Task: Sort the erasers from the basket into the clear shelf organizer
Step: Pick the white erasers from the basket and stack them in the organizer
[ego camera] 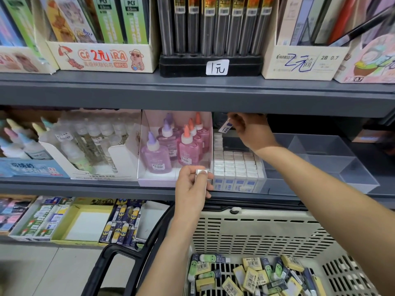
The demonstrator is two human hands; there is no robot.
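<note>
Fingers (208, 180) of our left hand (191, 186): curled, thumb on top, holding one white eraser (201, 172) roughly upright, its square end facing us. Position: at the front lip of the middle shelf (85, 186), in front of the pink glue bottles (171, 146) and just beside the front left corner of the clear shelf organizer (352, 182). Organizer, left compartment: stocked erasers (237, 165) standing on end in tight rows, white tops up, blue-printed sleeves showing through the front wall; the rows stop short of the back, leaving a dark gap at the rear. Above that gap: sleeved eraser (224, 126), white with a blue band, long axis tilted with the lower end down and to the left, pinched at its upper end by our right hand (253, 133), which reaches in under the upper shelf. Key relation, as we judge it: the gap lies below the right hand's piece, so this hand is the nearer one and needs to turn the eraser upright before lowering it; the left-hand piece sits at the front, well short of the gap. Organizer, right compartments: no erasers that we can see. Lower right: basket (256, 229), pale slotted plastic, holding loose erasers (252, 278) in yellow, green and dark sleeves, jumbled; much sorting remains.
</note>
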